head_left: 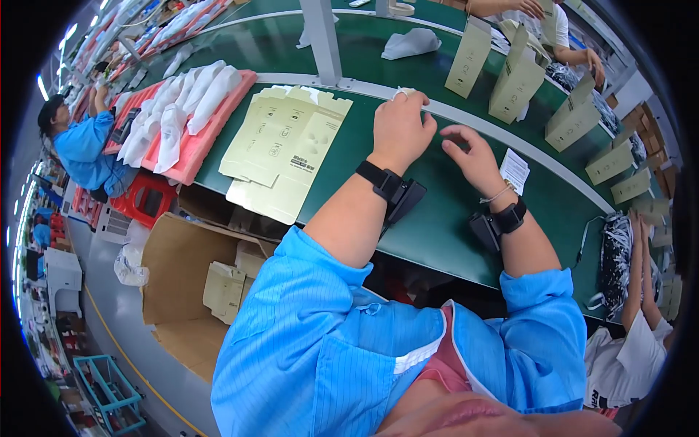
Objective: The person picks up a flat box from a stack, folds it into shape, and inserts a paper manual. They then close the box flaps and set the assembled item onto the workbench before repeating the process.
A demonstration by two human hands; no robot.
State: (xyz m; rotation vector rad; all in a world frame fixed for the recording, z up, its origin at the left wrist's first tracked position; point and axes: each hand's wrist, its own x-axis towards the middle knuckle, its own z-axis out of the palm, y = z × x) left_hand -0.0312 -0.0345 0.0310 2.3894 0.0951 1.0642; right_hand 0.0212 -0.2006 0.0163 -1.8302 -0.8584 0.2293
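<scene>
My left hand (pixel 402 131) is over the green bench (pixel 429 218), by the pale metal rail. Its fingers curl away from me and their tips are hidden; a small whitish bit shows at the knuckles, and I cannot make out what, if anything, is held. To its right, my right hand (pixel 470 154) hangs with bent fingers and the thumb apart, nothing visible in it. A printed white paper slip (pixel 514 172) lies just beyond that wrist. Left of my left arm rests a stack of flattened pale-yellow cartons (pixel 280 146). Both wrists wear black strapped devices.
Pale-yellow folded boxes (pixel 468 58) stand in a row beyond the rail. White-wrapped items (pixel 172 131) lie on a pink tray (pixel 207 138) at left. An open cardboard box (pixel 182 269) sits below the bench. Co-workers are at left and right, near a black-and-white bundle (pixel 616 255).
</scene>
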